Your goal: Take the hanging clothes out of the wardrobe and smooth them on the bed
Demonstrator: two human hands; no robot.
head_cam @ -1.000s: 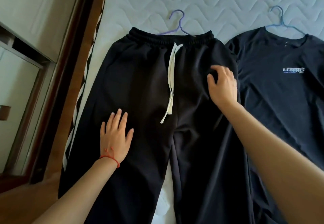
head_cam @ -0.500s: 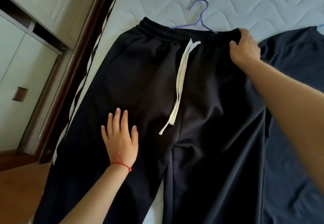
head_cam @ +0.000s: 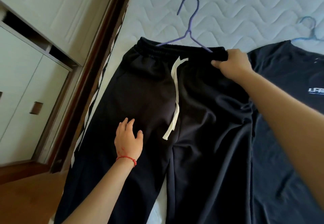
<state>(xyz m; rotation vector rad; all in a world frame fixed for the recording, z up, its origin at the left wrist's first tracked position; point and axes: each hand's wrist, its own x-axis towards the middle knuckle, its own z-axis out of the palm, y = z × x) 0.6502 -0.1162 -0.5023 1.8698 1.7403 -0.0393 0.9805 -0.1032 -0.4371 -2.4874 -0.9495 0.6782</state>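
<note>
Black sweatpants (head_cam: pixel 143 92) with a white drawstring (head_cam: pixel 175 97) lie flat on the white quilted bed (head_cam: pixel 236 4), still on a purple hanger (head_cam: pixel 190 29) whose hook pokes out above the waistband. My right hand (head_cam: pixel 233 64) grips the right end of the waistband. My left hand (head_cam: pixel 128 139), with a red string at the wrist, rests on the left trouser leg with fingers loosely bent. A dark T-shirt (head_cam: pixel 287 76) with a small white logo lies to the right on a blue hanger (head_cam: pixel 308 29).
A dark wooden bed frame (head_cam: pixel 98 69) runs along the bed's left edge. Beyond it stand white wardrobe doors (head_cam: pixel 22 83) with small brown handles. Wooden floor (head_cam: pixel 26 197) shows at the lower left.
My right hand went from the pants' right hip up to the waistband's right end and took hold of it. My left hand stayed on the left leg, its fingers now less flat.
</note>
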